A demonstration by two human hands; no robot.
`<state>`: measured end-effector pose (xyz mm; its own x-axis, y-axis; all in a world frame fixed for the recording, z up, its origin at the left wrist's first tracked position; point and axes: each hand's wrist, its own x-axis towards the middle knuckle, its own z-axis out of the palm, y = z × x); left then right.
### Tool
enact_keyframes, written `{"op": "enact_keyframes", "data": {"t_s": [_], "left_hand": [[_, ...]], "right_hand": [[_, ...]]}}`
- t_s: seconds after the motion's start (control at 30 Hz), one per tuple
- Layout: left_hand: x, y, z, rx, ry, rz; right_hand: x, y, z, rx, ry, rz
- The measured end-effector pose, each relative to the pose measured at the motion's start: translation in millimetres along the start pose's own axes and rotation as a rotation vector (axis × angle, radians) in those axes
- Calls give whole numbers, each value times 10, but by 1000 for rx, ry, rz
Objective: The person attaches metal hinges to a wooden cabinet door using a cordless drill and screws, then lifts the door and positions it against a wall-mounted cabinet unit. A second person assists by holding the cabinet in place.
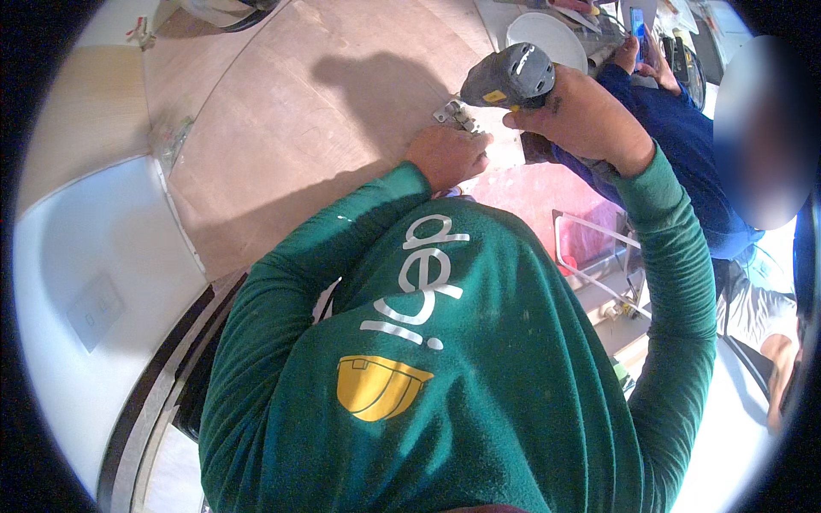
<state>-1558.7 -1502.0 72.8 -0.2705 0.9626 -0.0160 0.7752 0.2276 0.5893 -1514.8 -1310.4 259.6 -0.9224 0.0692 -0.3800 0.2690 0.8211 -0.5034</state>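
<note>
Nearest the camera, green sweatshirt [505,359] with white lettering and a yellow helmet print, both sleeves reaching forward. At far left, white panel [77,205] bearing 1 pale rectangular plate [96,312]. Next, broad wooden board [256,94], partly shadowed. Then left hand [446,159], nearer of the 2 to a small metal hinge [462,117] lying near the board's right edge. Hinge just beyond the left fingers, long axis slanting from upper left to lower right, flat holed plate at the upper-left end, lower-right end beside the fingertips. Left fingers bent, pointing rightward; cannot tell whether gripping the metal or merely resting by it. Above and right of the hinge, dark power driver [509,77], vented blunt end turned toward the camera and rightward, long axis apparently sloping down-left toward the hinge; tip hidden, contact impossible to judge. Held in right hand [590,120], fingers closed around it, mostly out of sight. Farthest right, co-worker in dark blue [667,141], holding 1 phone [637,38].
</note>
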Motion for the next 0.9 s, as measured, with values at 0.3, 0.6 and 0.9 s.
{"op": "enact_keyframes", "data": {"t_s": [0.3, 0.6, 0.9], "left_hand": [[-4, 48, -50, 34, -67, -38], [-217, -13, 62, -166, 250, 35], [-1403, -75, -331, -1808, 462, -770]], "right_hand": [[-141, -136, -53, 211, 39, 89], [-1258, 80, -27, 635, 420, 341], [-1884, 437, 773, 916, 442, 390]]}}
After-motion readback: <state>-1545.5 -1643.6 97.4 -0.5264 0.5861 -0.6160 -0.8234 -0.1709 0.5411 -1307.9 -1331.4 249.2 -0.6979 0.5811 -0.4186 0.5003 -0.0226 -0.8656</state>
